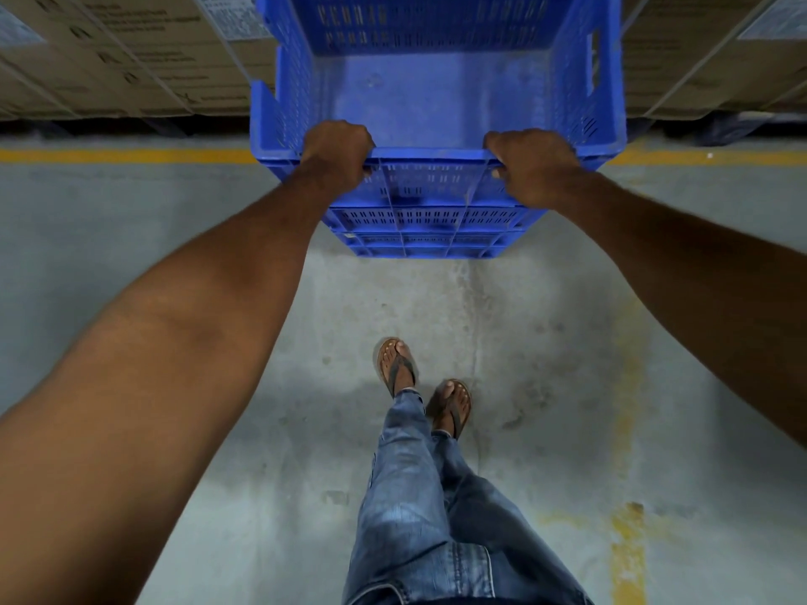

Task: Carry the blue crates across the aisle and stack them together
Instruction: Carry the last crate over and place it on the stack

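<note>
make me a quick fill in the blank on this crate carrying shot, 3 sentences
1. Both the left hand and right hand grip the near rim of a ____ crate.
2. The crate holds ____ inside.
3. A ____ line is painted on the floor before the cardboard boxes.

Missing words: blue; nothing; yellow

the light is dim and even, soft and cool, with no glare anywhere, and a faint blurred shadow lies on the grey floor (pixel 131 264) around the feet (pixel 423 386). the wide lens bends the view hard, so the forearms swell towards the lower corners and the yellow line (pixel 131 155) and the cardboard boxes (pixel 122 54) lean at the edges. the boxes and their labels are smeared and unreadable, while the near wall of the blue crate (pixel 428 198) and the jeans (pixel 428 508) look fairly sharp.
</note>
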Demonstrator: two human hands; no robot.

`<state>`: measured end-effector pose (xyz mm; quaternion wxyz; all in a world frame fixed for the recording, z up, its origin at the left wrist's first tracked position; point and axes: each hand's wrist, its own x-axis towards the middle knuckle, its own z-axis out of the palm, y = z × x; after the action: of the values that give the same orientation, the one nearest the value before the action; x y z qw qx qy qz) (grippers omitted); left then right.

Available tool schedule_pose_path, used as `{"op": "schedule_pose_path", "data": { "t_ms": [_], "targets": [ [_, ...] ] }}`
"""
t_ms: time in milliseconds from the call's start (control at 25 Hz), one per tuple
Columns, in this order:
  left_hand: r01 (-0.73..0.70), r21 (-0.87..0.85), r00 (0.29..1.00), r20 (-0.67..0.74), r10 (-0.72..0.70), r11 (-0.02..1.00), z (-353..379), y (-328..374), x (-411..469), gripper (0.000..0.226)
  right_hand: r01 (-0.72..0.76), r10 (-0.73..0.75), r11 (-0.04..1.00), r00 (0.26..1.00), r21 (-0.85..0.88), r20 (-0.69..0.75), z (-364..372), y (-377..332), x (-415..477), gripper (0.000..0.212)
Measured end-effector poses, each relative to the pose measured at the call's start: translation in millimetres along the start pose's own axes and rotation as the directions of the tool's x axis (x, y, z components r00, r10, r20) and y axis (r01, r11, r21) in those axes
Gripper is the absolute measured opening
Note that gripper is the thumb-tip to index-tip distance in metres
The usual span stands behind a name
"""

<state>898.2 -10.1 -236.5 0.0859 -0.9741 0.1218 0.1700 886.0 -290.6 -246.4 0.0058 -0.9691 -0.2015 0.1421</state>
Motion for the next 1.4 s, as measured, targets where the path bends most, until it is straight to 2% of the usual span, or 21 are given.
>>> {"op": "schedule_pose_path", "data": {
  "t_ms": [400,800,1000,1320,1400],
  "targets": [
    [-0.077,-0.029,0.997,0.017,0.077,0.997,-0.1,-8.0,4.5,0.035,-0.080,0.078,0.996,0.996,-0.041,-0.034,2.2,-12.6,-2.2,0.028],
    [-0.038,-0.069,0.999,0.008,0.038,0.997,1.0,-5.7,0.8,0.035,-0.121,0.119,0.990,0.992,-0.078,-0.039,4.3,-15.7,2.3,0.039],
    [0.003,-0.063,1.000,-0.011,-0.004,0.998,8.6,-4.1,3.0,0.035,-0.096,0.093,0.992,0.995,-0.084,-0.040,5.3,-11.4,4.7,0.033],
    [0.040,-0.062,0.999,0.011,-0.040,0.997,14.7,-5.6,6.6,0.033,-0.122,0.124,0.991,0.992,-0.057,0.030,4.8,-11.5,9.0,0.038],
    [0.040,-0.069,0.999,0.023,-0.038,0.997,8.0,-3.4,4.7,0.033,-0.114,0.116,0.993,0.986,-0.021,0.119,-6.2,-8.1,9.0,0.041]
  ]
}}
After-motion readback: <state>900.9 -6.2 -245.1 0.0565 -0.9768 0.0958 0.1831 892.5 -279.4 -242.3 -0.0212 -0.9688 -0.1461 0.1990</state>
